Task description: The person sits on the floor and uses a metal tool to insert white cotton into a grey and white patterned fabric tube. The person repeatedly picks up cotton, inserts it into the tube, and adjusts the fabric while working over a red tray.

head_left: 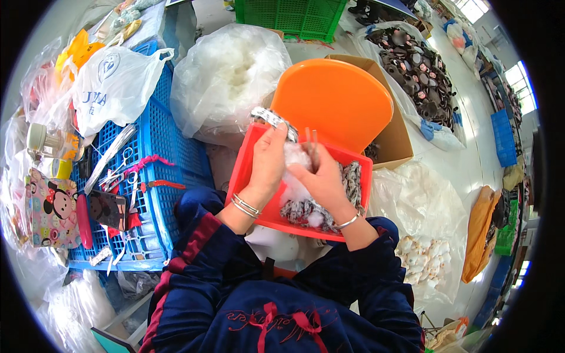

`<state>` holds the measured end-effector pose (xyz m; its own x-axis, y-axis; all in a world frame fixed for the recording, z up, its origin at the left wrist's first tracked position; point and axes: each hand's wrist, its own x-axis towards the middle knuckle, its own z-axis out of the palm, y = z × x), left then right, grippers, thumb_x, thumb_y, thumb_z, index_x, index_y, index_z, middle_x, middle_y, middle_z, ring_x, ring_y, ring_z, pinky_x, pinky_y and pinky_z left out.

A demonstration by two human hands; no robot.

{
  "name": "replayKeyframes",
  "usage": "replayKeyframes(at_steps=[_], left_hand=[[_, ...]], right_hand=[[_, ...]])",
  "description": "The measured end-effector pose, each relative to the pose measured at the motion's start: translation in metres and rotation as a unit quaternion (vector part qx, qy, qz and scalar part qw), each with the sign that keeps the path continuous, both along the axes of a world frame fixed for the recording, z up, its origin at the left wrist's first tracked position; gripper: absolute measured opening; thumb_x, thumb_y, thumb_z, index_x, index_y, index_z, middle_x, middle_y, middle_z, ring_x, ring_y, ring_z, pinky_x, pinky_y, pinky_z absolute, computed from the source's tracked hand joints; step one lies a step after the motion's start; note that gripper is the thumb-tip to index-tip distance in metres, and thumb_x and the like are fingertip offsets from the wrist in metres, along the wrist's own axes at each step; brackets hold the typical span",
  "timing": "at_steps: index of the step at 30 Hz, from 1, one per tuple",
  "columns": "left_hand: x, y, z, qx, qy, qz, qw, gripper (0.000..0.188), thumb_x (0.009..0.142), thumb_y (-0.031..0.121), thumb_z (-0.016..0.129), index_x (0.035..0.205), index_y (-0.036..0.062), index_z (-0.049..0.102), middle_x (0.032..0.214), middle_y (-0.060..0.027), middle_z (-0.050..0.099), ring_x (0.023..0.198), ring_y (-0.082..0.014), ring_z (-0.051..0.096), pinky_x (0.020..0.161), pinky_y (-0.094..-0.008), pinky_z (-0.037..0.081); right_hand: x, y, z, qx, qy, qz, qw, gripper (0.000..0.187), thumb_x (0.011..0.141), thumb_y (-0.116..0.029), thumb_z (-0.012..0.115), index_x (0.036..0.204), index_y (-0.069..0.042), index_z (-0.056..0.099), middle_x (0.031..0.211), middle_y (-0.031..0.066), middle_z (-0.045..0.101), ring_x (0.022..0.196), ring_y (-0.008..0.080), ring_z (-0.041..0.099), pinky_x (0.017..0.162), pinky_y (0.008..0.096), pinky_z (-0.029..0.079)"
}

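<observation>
Over a red plastic bin [234,187] on my lap, my left hand [269,160] is closed on a small grey-and-white patterned fabric piece [269,117], pinched near its edge. My right hand [325,181] is closed beside it, its thumb pressed to a tuft of white stuffing [297,156] that lies between both hands. Two thin upright prongs [311,136] show at the right fingertips; what they belong to is not clear. Inside the bin lie more grey-and-white fabric pieces [351,183] and loose white fluff.
An orange stool seat [332,97] stands just beyond the bin, before a cardboard box [391,138]. A clear bag of stuffing [232,73] is at far left of it. Blue crates [156,126] with scissors and bags stand left. Bagged dark pieces [418,76] and pale pieces [426,259] lie right.
</observation>
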<state>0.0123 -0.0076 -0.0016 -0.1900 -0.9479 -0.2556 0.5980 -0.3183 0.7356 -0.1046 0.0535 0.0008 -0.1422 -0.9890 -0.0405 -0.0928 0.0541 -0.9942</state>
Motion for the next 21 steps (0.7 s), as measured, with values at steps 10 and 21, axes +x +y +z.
replayKeyframes(at_steps=[10,21], left_hand=[[0.024,-0.016,-0.008,-0.017,0.101,-0.052,0.993,0.025,0.102,0.029,0.049,0.090,0.0085,0.057,0.072,0.0004,0.056,0.057,-0.0088,0.050,0.048,-0.0282,0.041],[0.015,-0.019,-0.001,-0.039,-0.011,0.000,0.999,0.024,0.101,0.024,0.049,0.092,0.0066,0.061,0.081,0.0013,0.060,0.071,-0.0069,0.052,0.068,-0.0222,0.041]], right_hand=[[-0.001,0.005,0.002,0.016,0.146,0.162,0.976,0.017,0.087,-0.014,0.064,0.091,0.001,0.057,0.064,0.0048,0.051,0.061,0.0138,0.050,0.057,0.0316,0.042],[-0.041,0.010,0.016,-0.051,0.150,0.086,0.984,0.013,0.091,-0.006,0.060,0.103,0.000,0.060,0.079,0.0094,0.057,0.064,0.0135,0.051,0.058,0.0289,0.042]])
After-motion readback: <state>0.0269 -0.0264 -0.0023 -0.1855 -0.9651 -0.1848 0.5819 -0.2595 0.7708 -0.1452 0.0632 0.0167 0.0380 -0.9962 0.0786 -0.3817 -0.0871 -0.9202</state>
